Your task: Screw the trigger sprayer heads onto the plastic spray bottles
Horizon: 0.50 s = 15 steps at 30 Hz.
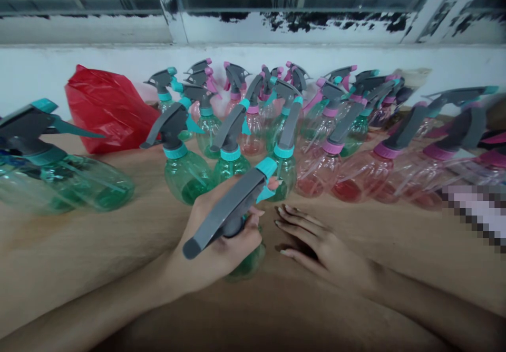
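Observation:
My left hand point(221, 252) is wrapped round the neck of a green spray bottle point(249, 262) near the front of the table. Its grey trigger head point(233, 204) with a turquoise nozzle rises above my fingers and points away to the right. Much of this bottle's body is hidden behind the hand. To its right, my right hand point(320, 246) rests with fingers stretched out over the tabletop, holding nothing. Just beyond my hands stand green bottles with turquoise collars point(230, 154) and pink bottles with pink collars point(387, 149).
Several more spray bottles point(332, 91) crowd the back, up to the white wall point(35, 72). A red plastic bag point(110, 109) sits at the back left. Large green bottles point(87, 183) stand at the left. A blurred-out patch point(478, 209) covers something at the right edge.

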Available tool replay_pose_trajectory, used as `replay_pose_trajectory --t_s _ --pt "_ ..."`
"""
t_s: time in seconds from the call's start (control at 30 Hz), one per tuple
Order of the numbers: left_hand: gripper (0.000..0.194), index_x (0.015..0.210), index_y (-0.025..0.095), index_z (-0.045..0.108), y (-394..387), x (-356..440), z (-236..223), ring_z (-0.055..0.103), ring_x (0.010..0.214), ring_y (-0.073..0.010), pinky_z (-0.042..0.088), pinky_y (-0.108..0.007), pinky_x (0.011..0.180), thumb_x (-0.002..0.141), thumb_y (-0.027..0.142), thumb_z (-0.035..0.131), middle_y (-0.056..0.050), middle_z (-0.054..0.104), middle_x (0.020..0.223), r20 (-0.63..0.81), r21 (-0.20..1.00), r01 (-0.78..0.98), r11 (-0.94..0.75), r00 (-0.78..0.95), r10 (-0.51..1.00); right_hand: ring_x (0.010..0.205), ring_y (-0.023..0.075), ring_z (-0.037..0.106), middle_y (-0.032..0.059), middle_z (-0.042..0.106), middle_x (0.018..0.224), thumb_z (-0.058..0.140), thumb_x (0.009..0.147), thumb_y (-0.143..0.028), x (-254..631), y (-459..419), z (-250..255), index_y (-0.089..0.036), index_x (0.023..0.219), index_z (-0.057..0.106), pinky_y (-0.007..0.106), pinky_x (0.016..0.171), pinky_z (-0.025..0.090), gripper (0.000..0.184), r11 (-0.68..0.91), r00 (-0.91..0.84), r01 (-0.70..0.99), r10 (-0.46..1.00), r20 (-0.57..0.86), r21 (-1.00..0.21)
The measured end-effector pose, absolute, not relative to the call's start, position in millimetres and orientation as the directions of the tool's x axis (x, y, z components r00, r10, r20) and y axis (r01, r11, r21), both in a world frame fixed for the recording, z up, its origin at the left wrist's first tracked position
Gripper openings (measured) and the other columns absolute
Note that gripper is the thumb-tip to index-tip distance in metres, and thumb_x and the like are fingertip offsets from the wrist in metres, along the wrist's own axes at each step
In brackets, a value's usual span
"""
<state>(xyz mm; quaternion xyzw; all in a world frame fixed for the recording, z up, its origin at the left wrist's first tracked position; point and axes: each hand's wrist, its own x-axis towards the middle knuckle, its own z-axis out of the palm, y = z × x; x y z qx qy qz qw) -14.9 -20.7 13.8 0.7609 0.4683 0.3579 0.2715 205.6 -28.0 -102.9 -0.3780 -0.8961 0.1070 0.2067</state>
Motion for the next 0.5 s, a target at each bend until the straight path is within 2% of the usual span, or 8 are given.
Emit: replay_pose_trajectory --t_s 0.23,0.43,0.5 --pt "0.021 0.090 0.024 0.056 -19.5 -14.2 10.1 0.063 0.067 -0.0150 0.054 -0.027 0.067 0.072 0.016 0.049 0.002 0.060 0.077 0.291 0.764 0.497 -0.411 0.304 0.907 0.134 0.0228 0.034 0.0075 0.044 0.142 0.049 0.092 -0.036 205.5 -28.5 -102.0 -0.018 0.134 0.045 0.045 0.109 0.035 0.046 0.684 -0.625 0.640 0.729 0.281 -0.350" --pt "0.025 0.092 0.025 0.061 -20.9 -15.7 13.2 0.063 0.067 -0.0148 0.054 -0.025 0.064 0.072 0.014 0.050 0.002 0.062 0.081 0.301 0.810 0.411 -0.418 0.322 0.898 0.135 0.0220 0.032 0.0079 0.043 0.142 0.047 0.093 -0.037 205.6 -28.5 -103.6 -0.015 0.134 0.045 0.045 0.110 0.034 0.047 0.688 -0.631 0.652 0.726 0.274 -0.320" --pt "0.024 0.090 0.027 0.062 -21.2 -16.5 15.2 0.064 0.069 -0.0149 0.055 -0.024 0.066 0.072 0.016 0.051 0.003 0.064 0.082 0.282 0.793 0.452 -0.409 0.324 0.903 0.135 0.0224 0.033 0.0076 0.044 0.142 0.048 0.092 -0.037 205.9 -28.0 -105.1 -0.016 0.134 0.044 0.046 0.109 0.035 0.047 0.692 -0.631 0.642 0.721 0.286 -0.329"
